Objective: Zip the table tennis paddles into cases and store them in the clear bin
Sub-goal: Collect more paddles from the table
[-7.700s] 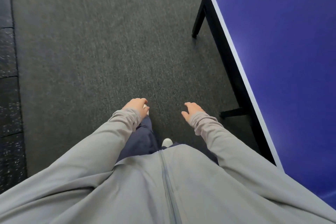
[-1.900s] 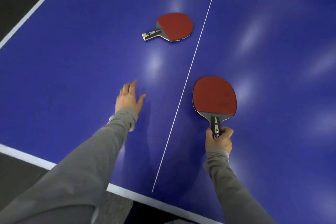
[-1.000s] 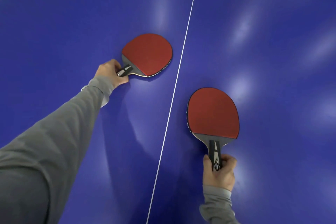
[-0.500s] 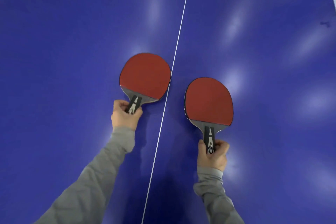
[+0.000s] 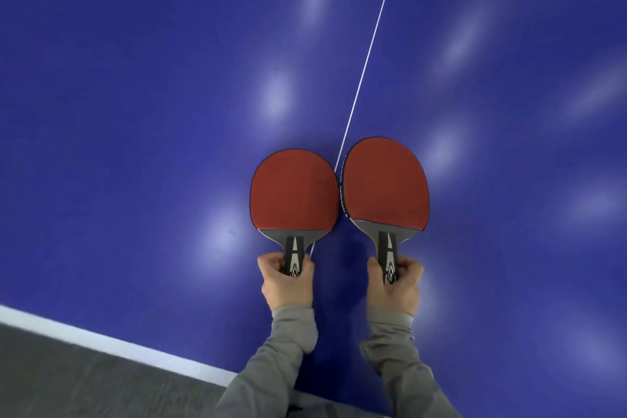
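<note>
Paddles lie side by side on the blue surface (image 5: 169, 112), red faces up: our left hand (image 5: 286, 285) grips the left paddle (image 5: 293, 192), our right hand (image 5: 393, 288) the right paddle (image 5: 385, 183).

Camera setup: one head-worn view, looking forward and steeply down.

You see the blue table (image 5: 169, 112) from close above, its near edge at lower left; your two sleeves enter from the bottom edge. No second view overlaps.
</note>
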Demonstrator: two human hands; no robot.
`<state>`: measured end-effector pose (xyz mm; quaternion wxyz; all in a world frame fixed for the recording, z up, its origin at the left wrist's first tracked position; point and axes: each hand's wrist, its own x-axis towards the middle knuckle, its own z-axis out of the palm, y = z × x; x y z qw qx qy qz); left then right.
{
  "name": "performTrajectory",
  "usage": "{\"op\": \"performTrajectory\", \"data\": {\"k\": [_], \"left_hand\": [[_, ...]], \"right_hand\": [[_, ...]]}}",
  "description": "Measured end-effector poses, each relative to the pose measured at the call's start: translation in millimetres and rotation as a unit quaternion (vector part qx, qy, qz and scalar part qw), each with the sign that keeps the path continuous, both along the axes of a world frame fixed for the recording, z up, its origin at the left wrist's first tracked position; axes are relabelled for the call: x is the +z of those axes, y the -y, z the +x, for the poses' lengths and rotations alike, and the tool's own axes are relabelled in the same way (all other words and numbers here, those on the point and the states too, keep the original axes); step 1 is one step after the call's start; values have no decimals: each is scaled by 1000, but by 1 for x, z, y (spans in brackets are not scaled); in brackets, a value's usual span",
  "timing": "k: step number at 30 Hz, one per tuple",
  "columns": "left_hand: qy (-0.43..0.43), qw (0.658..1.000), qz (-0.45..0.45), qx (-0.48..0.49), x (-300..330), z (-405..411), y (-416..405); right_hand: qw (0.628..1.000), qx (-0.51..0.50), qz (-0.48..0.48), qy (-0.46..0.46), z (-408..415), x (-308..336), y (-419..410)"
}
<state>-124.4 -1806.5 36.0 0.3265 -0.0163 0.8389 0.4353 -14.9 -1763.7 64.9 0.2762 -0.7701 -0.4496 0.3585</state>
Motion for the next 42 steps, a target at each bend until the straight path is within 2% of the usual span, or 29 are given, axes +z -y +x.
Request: {"op": "performTrajectory", "data": {"k": [3, 6, 10, 13, 19, 25, 29, 39, 42], "left_hand": [[20, 998, 21, -52, -5, 3, 5], [70, 988, 96, -96, -8, 1, 19], [211, 959, 184, -42, -11, -6, 29], [244, 948, 203, -22, -12, -8, 28], [241, 947, 211, -28, -15, -6, 28], [238, 948, 208, -27, -15, -6, 28], [231, 951, 201, -36, -14, -6, 26], [203, 962, 171, -57, -1, -1, 21], [130, 980, 102, -108, 3, 9, 17]], "right_hand": [[1000, 18, -1, 1, -4, 0, 11], [999, 44, 1, 6, -15, 0, 20], [996, 86, 9, 4, -32, -4, 28], [994, 112, 10, 3, -42, -10, 31], [983, 181, 10, 21, -54, -21, 35], [973, 210, 35, 87, -55, -25, 39], [963, 249, 19, 105, -53, -28, 41], [951, 305, 15, 58, -22, -22, 42], [961, 268, 25, 60, -2, -19, 37]]}}
